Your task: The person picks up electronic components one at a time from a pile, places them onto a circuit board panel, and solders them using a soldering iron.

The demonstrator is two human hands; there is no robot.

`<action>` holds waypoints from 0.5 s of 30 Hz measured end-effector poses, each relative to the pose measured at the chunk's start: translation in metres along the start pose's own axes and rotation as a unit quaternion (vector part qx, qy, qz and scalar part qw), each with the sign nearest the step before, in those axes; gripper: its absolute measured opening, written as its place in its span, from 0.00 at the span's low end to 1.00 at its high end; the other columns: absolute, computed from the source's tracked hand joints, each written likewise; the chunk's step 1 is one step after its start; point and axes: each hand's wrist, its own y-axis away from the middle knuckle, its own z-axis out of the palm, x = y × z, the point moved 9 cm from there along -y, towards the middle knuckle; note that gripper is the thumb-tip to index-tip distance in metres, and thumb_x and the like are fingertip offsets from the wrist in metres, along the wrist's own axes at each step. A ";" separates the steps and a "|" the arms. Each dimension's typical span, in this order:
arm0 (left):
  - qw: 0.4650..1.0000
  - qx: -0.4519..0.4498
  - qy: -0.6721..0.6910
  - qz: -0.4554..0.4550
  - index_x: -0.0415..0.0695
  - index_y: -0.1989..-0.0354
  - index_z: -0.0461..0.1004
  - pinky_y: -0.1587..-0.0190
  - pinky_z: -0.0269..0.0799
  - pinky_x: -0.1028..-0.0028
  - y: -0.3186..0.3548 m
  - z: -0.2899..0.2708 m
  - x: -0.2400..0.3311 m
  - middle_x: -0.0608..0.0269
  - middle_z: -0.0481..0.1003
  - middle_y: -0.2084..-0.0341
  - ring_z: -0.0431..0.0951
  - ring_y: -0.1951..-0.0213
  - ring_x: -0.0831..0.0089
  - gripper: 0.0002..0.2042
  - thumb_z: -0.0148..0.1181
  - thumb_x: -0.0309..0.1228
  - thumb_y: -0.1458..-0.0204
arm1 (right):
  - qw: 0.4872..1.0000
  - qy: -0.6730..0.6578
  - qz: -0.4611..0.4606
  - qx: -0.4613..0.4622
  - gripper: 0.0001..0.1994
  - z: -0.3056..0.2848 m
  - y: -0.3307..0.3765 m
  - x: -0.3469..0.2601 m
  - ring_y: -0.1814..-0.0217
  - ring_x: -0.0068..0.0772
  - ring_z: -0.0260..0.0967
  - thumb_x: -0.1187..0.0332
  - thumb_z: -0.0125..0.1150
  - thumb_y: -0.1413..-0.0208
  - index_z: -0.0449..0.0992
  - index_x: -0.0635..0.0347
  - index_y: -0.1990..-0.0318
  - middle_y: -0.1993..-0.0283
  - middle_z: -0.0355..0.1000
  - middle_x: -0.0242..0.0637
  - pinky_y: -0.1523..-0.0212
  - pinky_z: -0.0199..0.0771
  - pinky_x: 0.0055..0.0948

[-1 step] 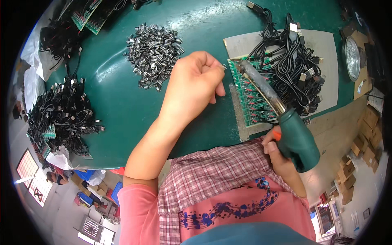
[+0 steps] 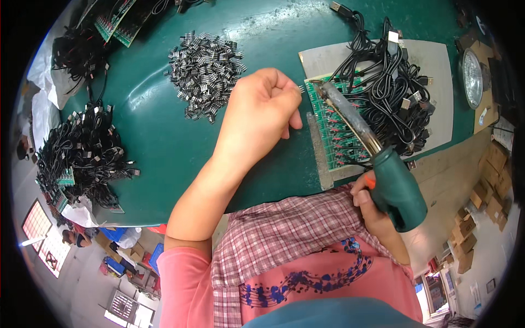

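My right hand [image 2: 374, 210] is wrapped round the green handle of a soldering gun [image 2: 396, 188], by its orange trigger. The gun's metal barrel slants up and left, its tip at the far left corner of a green circuit board [image 2: 328, 126]. Beside that corner, my left hand [image 2: 268, 104] is closed in a pinch. Small metal pins of a pin header show past its fingertips, pointing at the board's edge; the rest is hidden. Black cables with USB plugs [image 2: 388, 104] are bundled over the board's right side. Left of my left hand lies a heap of small black pin headers [image 2: 202, 71].
The board rests on a grey sheet [image 2: 440, 76] on the green table [image 2: 147, 164]. A pile of black USB cables [image 2: 87, 153] lies at the left. More circuit boards [image 2: 117, 27] are at the far left. At the right stands a round metal dish [image 2: 471, 79].
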 end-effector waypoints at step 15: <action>0.998 -0.025 -0.044 -0.025 0.38 0.72 0.71 0.84 0.57 0.85 -0.012 0.007 0.000 0.66 0.72 0.87 0.64 0.87 0.85 0.08 0.55 0.30 0.47 | 0.997 0.061 -0.039 -0.008 0.05 0.002 -0.001 0.001 0.76 0.19 0.62 0.71 0.55 0.45 0.68 0.63 0.68 0.72 0.67 0.33 0.72 0.65 0.19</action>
